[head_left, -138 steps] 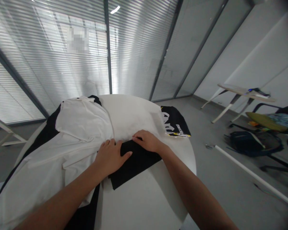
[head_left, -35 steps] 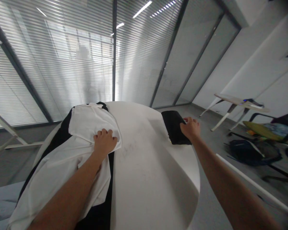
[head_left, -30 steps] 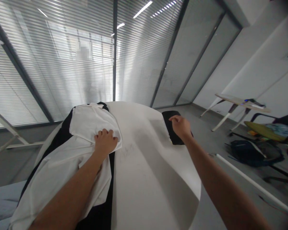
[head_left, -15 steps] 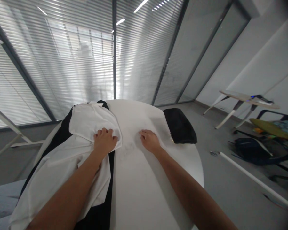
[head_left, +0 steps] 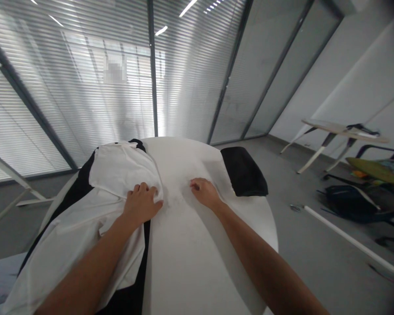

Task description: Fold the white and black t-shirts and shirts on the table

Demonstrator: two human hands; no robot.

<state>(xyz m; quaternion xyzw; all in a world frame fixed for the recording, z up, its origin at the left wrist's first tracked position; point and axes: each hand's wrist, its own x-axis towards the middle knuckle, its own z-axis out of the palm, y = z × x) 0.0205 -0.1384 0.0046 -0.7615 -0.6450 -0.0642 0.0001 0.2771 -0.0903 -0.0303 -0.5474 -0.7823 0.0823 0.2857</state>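
A round white table (head_left: 190, 262) fills the lower middle. A pile of white garments (head_left: 85, 218) with black cloth beneath covers its left side. My left hand (head_left: 141, 204) lies on the right edge of the white cloth, fingers curled into the fabric. My right hand (head_left: 204, 192) rests on the bare tabletop at the centre, fingers bent downward, nothing seen in it. A folded black garment (head_left: 244, 176) lies at the table's far right edge, apart from both hands.
Glass walls with blinds (head_left: 118, 74) stand behind the table. To the right on the grey floor are a small white desk (head_left: 335, 129), a dark bag (head_left: 351, 199), a chair with a green cushion (head_left: 377, 164) and a long white pole (head_left: 348, 240).
My right hand left the folded black garment at the far right edge and came back to the table's centre. My left hand stayed on the white cloth, gathering it slightly.
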